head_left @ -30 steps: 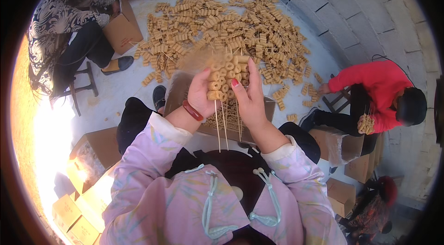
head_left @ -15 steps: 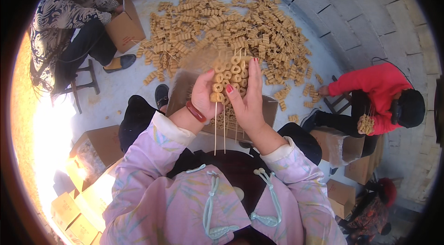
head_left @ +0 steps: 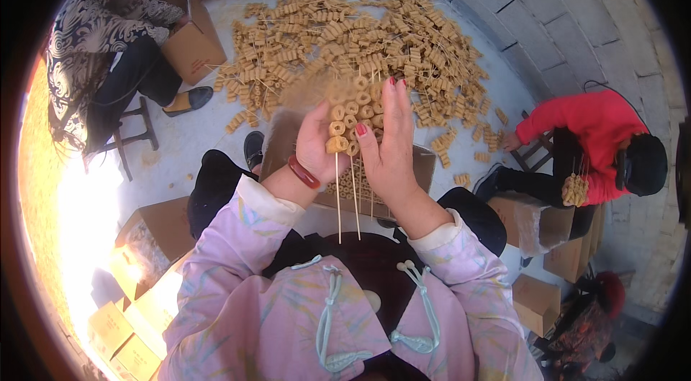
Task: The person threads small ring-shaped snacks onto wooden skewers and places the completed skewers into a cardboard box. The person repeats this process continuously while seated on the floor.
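My left hand (head_left: 314, 147) and my right hand (head_left: 389, 143) are raised together in front of me, both closed around a bunch of thin bamboo skewers (head_left: 347, 197) threaded with tan ring-shaped pieces (head_left: 348, 109). The skewer tails hang down between my wrists. A red bangle (head_left: 303, 173) sits on my left wrist. My sleeves are pale pink. Under my hands stands an open cardboard box (head_left: 423, 165) with more rings inside.
A large heap of filled skewers (head_left: 360, 43) covers the floor ahead. A person in red (head_left: 590, 143) sits at the right holding a bunch, a person in patterned clothes (head_left: 93, 50) at the left beside a box (head_left: 191, 46). Cardboard boxes (head_left: 137, 266) stand at lower left and lower right.
Both hands have lifted the skewer bunch slightly higher and tightened around it; the rings have been pushed together along the sticks. The people around me have barely moved.
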A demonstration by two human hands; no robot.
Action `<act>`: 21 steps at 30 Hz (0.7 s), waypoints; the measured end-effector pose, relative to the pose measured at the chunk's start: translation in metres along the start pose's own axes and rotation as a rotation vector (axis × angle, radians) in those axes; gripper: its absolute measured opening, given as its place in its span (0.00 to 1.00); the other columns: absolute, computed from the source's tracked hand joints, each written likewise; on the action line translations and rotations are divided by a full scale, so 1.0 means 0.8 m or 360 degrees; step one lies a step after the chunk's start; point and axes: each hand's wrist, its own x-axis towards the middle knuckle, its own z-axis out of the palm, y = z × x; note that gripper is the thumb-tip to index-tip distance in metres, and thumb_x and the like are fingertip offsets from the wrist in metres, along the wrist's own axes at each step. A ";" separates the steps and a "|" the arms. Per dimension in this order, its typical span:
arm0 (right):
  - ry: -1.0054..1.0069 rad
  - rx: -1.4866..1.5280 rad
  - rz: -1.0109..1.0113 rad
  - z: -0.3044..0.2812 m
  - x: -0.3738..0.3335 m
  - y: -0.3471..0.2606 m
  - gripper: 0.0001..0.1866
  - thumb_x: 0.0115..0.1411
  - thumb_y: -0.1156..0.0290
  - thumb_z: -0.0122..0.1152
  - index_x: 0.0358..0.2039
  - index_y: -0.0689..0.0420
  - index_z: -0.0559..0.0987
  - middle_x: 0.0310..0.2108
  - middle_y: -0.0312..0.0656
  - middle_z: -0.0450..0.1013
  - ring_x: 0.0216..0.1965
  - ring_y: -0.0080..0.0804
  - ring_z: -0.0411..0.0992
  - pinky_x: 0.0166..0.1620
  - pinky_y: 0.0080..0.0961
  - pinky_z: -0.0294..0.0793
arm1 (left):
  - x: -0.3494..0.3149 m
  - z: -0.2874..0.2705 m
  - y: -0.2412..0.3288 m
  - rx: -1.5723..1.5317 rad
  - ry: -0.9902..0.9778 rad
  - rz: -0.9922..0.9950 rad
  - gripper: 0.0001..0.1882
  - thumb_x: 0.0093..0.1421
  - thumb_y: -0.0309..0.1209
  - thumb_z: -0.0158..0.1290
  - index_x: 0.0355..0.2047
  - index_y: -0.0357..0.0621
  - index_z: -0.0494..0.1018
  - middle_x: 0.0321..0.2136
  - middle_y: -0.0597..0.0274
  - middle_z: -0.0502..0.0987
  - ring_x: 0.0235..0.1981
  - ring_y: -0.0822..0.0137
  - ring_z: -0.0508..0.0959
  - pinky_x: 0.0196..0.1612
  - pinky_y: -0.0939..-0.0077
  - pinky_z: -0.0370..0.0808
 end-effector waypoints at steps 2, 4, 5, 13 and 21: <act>-0.0078 -0.0021 -0.0064 -0.003 0.001 0.001 0.34 0.66 0.65 0.54 0.69 0.63 0.57 0.69 0.63 0.50 0.68 0.60 0.53 0.68 0.44 0.51 | 0.001 -0.001 0.000 -0.0017 0.0030 -0.0005 0.30 0.69 0.49 0.40 0.63 0.42 0.64 0.60 0.54 0.71 0.60 0.57 0.72 0.66 0.59 0.65; -0.0125 -0.0049 -0.0076 -0.005 0.001 0.003 0.34 0.67 0.64 0.54 0.69 0.62 0.57 0.69 0.64 0.49 0.68 0.60 0.52 0.68 0.45 0.51 | 0.002 -0.001 -0.002 -0.0093 -0.0032 -0.0010 0.28 0.69 0.47 0.41 0.62 0.41 0.65 0.58 0.55 0.73 0.58 0.58 0.73 0.64 0.61 0.67; -0.0130 -0.0063 -0.0069 -0.005 0.002 0.003 0.34 0.66 0.63 0.54 0.69 0.61 0.57 0.69 0.63 0.50 0.69 0.60 0.52 0.68 0.46 0.51 | 0.002 0.000 -0.003 -0.0062 -0.0004 -0.0006 0.28 0.69 0.46 0.41 0.61 0.40 0.65 0.57 0.55 0.74 0.57 0.59 0.74 0.63 0.62 0.67; -0.0262 0.0086 -0.0073 -0.016 0.005 0.020 0.41 0.61 0.55 0.59 0.69 0.60 0.57 0.67 0.67 0.49 0.65 0.66 0.54 0.65 0.52 0.53 | 0.005 0.000 -0.005 -0.0045 0.0034 -0.0017 0.28 0.70 0.47 0.39 0.62 0.42 0.65 0.57 0.55 0.73 0.57 0.59 0.74 0.63 0.60 0.68; -0.0401 0.0131 0.0032 -0.007 -0.038 0.046 0.44 0.59 0.54 0.61 0.70 0.59 0.55 0.68 0.69 0.46 0.67 0.68 0.52 0.65 0.53 0.53 | -0.006 -0.024 -0.021 0.0105 0.0185 -0.0144 0.29 0.70 0.48 0.38 0.63 0.41 0.63 0.59 0.54 0.72 0.59 0.57 0.73 0.64 0.58 0.67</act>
